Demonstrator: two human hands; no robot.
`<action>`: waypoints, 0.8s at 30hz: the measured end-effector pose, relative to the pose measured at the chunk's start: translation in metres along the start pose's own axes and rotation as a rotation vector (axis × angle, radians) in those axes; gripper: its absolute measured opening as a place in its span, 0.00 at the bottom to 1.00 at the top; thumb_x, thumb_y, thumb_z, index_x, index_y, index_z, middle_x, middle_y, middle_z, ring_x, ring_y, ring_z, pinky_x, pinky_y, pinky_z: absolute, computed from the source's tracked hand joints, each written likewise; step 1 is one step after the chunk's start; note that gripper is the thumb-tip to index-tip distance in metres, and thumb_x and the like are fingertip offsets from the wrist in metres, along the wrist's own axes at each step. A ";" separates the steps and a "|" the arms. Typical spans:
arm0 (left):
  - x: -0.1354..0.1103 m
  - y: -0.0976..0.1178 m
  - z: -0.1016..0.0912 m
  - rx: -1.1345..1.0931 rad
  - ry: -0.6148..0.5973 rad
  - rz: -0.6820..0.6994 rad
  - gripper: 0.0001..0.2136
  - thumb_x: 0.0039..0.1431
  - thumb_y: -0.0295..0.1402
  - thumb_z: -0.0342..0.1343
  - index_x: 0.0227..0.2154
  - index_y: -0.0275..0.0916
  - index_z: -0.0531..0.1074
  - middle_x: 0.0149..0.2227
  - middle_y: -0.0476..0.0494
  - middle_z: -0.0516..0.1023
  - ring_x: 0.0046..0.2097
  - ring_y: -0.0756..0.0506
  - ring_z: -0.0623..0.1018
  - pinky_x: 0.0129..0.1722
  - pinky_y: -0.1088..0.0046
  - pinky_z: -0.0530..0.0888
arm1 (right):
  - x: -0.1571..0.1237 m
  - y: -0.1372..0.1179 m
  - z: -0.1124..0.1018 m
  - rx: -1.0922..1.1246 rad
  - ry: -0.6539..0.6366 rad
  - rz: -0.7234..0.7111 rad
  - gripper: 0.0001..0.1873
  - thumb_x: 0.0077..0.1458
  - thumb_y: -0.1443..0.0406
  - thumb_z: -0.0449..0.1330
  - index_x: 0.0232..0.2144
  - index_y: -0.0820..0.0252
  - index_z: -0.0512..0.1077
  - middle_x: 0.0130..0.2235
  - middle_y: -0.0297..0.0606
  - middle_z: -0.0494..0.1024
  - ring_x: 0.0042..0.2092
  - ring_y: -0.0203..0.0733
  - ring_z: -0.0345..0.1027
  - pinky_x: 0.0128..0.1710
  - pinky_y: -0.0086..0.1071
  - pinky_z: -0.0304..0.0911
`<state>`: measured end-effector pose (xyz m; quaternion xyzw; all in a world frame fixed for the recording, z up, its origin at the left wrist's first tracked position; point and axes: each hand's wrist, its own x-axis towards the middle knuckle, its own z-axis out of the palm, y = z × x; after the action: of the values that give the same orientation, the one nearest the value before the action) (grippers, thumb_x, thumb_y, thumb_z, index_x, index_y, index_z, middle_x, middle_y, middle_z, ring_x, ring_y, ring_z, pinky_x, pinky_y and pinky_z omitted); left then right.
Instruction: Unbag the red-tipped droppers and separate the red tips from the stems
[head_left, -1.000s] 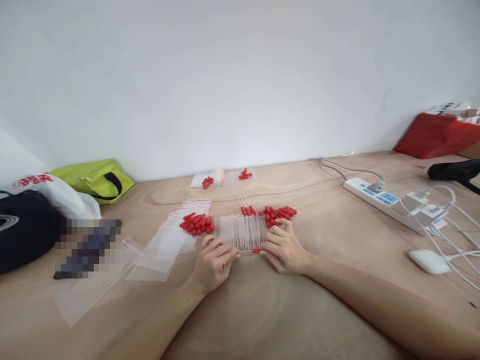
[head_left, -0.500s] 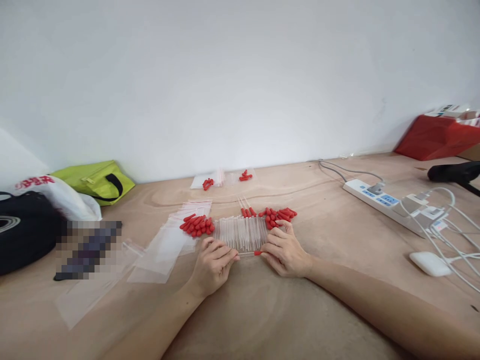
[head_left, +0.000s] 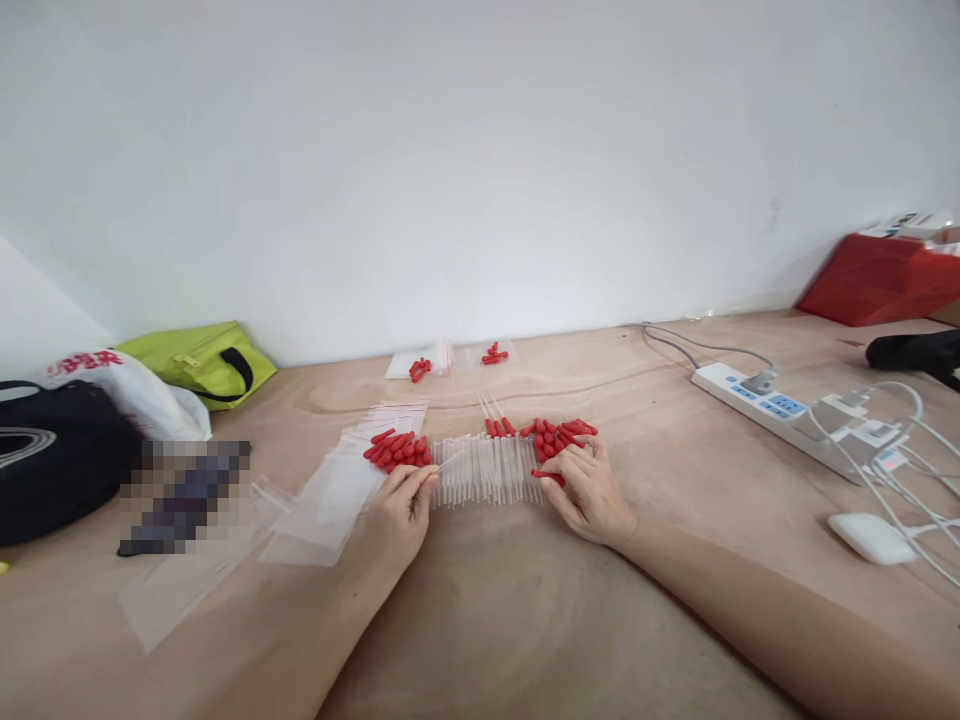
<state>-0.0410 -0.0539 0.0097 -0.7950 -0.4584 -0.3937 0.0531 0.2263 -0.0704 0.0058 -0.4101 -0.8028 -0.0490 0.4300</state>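
Observation:
My left hand [head_left: 401, 505] is closed in a pinch on a thin clear dropper tube [head_left: 451, 460], which points up and to the right. A red rubber bulb [head_left: 551, 478] is pinched between the thumb and fingers of my right hand [head_left: 592, 495]. Between the hands lies a row of clear dropper tubes [head_left: 487, 470], side by side. One pile of red bulbs [head_left: 397, 450] is left of the row; another pile of bulbs [head_left: 551, 435] lies behind my right fingers, partly hidden by them. Behind the row are 3 droppers with red bulbs fitted [head_left: 500, 428].
Clear zip bags [head_left: 322, 510] lie on the left beside a blurred-out dark object [head_left: 184, 498]. Further bags with a few bulbs [head_left: 420, 370] are near the wall. A power strip [head_left: 772, 410] with cables and a white charger [head_left: 870, 538] is on the right.
My hands have moved apart. Earlier a tube with a red bulb at its end spanned between them, in front of the row; now the left holds a tube and the right a bulb, separately.

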 end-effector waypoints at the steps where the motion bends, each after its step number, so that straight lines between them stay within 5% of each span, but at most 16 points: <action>1: 0.001 -0.002 0.002 0.017 0.023 -0.036 0.11 0.60 0.31 0.43 0.39 0.37 0.70 0.32 0.45 0.70 0.34 0.50 0.73 0.35 0.74 0.70 | 0.000 0.001 0.001 -0.002 0.014 0.027 0.07 0.55 0.65 0.49 0.30 0.59 0.66 0.26 0.32 0.71 0.30 0.34 0.62 0.46 0.39 0.47; 9: 0.009 -0.014 0.012 0.126 0.149 -0.046 0.12 0.57 0.30 0.45 0.39 0.35 0.72 0.31 0.44 0.72 0.32 0.49 0.74 0.32 0.74 0.72 | 0.001 0.009 0.007 0.022 0.075 0.265 0.08 0.55 0.65 0.49 0.36 0.57 0.67 0.34 0.35 0.75 0.37 0.38 0.67 0.44 0.38 0.50; 14: 0.011 -0.013 0.013 0.091 0.164 -0.017 0.10 0.56 0.31 0.48 0.35 0.36 0.73 0.30 0.46 0.74 0.30 0.51 0.75 0.31 0.76 0.73 | 0.025 0.028 -0.003 0.101 0.104 0.534 0.08 0.51 0.60 0.53 0.30 0.58 0.67 0.29 0.34 0.75 0.31 0.36 0.67 0.40 0.37 0.55; 18: 0.009 -0.008 0.014 0.039 0.110 0.018 0.10 0.56 0.32 0.48 0.34 0.37 0.73 0.33 0.45 0.75 0.32 0.50 0.75 0.33 0.76 0.74 | 0.059 0.059 -0.012 0.196 -0.006 0.751 0.12 0.46 0.56 0.55 0.28 0.59 0.68 0.28 0.35 0.74 0.29 0.36 0.67 0.28 0.29 0.57; 24: 0.007 -0.002 0.006 0.004 -0.037 -0.026 0.11 0.54 0.38 0.51 0.36 0.38 0.73 0.37 0.43 0.74 0.39 0.47 0.75 0.40 0.70 0.73 | 0.076 0.082 -0.004 -0.033 -0.279 0.916 0.13 0.44 0.55 0.57 0.25 0.59 0.69 0.29 0.35 0.75 0.30 0.36 0.66 0.26 0.27 0.54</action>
<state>-0.0372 -0.0460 0.0099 -0.7960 -0.4705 -0.3786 0.0408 0.2641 0.0285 0.0410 -0.7311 -0.5886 0.1885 0.2891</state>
